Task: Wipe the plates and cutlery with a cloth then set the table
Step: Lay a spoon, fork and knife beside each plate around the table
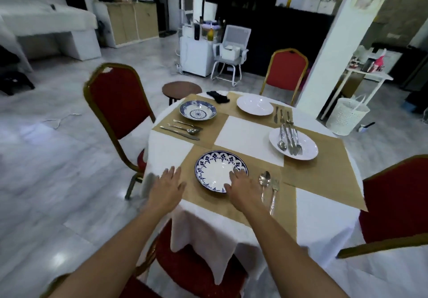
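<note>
A blue-and-white plate (215,170) sits on the near tan placemat (245,202). My right hand (243,186) touches its right rim with straight fingers. My left hand (166,187) lies flat and open at the mat's left edge, holding nothing. A spoon (264,180) and fork (274,193) lie right of the plate. A second patterned plate (198,110) stands at the far left with cutlery (183,130) beside it. At the far side is a white plate (254,105), with cutlery (281,116) to its right. Another white plate (305,152) on the right carries cutlery (289,141). A black cloth (217,96) lies at the far edge.
The table has a white tablecloth (324,216). Red chairs with gold frames stand at the left (115,103), far side (286,71), right (393,202) and near side (192,270). A small round wooden stool (181,88) stands beyond the table. A white pillar (333,50) rises at the back right.
</note>
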`<action>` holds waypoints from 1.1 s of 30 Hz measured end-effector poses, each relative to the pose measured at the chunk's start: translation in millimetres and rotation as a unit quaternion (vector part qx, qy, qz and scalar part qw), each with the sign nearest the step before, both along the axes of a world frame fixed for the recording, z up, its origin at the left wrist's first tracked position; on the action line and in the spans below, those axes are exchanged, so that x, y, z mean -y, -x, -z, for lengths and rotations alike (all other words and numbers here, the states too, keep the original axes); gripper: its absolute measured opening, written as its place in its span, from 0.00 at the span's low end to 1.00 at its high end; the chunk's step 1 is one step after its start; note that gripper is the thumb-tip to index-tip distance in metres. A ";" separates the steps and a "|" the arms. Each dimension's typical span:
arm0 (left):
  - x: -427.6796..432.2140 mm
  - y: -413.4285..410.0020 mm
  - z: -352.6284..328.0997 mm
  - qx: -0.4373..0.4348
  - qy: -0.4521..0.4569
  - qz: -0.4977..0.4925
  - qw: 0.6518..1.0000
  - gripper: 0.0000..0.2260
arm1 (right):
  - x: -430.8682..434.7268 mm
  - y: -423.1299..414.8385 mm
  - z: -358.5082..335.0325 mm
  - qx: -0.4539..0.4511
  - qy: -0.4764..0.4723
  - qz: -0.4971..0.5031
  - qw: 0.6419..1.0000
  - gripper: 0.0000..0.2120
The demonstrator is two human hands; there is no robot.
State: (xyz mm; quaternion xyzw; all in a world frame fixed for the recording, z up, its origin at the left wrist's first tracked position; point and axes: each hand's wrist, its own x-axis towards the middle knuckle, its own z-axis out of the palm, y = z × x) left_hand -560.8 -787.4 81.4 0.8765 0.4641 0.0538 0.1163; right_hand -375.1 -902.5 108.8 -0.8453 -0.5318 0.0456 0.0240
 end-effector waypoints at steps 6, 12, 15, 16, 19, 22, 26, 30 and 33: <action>-0.9 124.3 -43.3 -0.144 -0.041 -0.054 0.987 0.26 | -57.7 109.3 -25.7 -0.007 -0.028 -0.136 0.990 0.25; -32.7 240.8 -66.6 -0.162 -0.030 -0.121 0.979 0.27 | -112.5 227.2 -56.6 -0.025 -0.021 -0.219 0.975 0.26; -66.6 287.3 -76.6 -0.159 -0.037 -0.146 0.976 0.27 | -155.0 277.2 -69.3 -0.005 -0.025 -0.244 0.969 0.27; -80.0 301.2 -81.6 -0.160 -0.042 -0.146 0.975 0.27 | -172.2 296.0 -71.4 -0.001 -0.024 -0.251 0.968 0.27; -125.5 337.7 -98.7 -0.151 -0.048 -0.140 0.977 0.27 | -224.0 342.4 -75.5 -0.017 -0.018 -0.246 0.969 0.27; -171.1 371.8 -109.1 -0.164 -0.057 -0.109 0.979 0.27 | -271.4 373.8 -77.5 -0.024 -0.013 -0.217 0.976 0.27; -238.0 400.5 -120.4 -0.166 -0.067 -0.077 0.981 0.26 | -324.9 398.2 -81.8 -0.010 -0.007 -0.195 0.981 0.27; -315.9 400.9 -122.6 -0.189 -0.109 -0.044 0.975 0.27 | -387.4 391.4 -90.3 0.008 -0.014 -0.171 0.985 0.26; -387.8 385.1 -129.7 -0.185 -0.143 -0.019 0.972 0.27 | -453.7 373.3 -98.1 0.015 -0.032 -0.141 0.989 0.26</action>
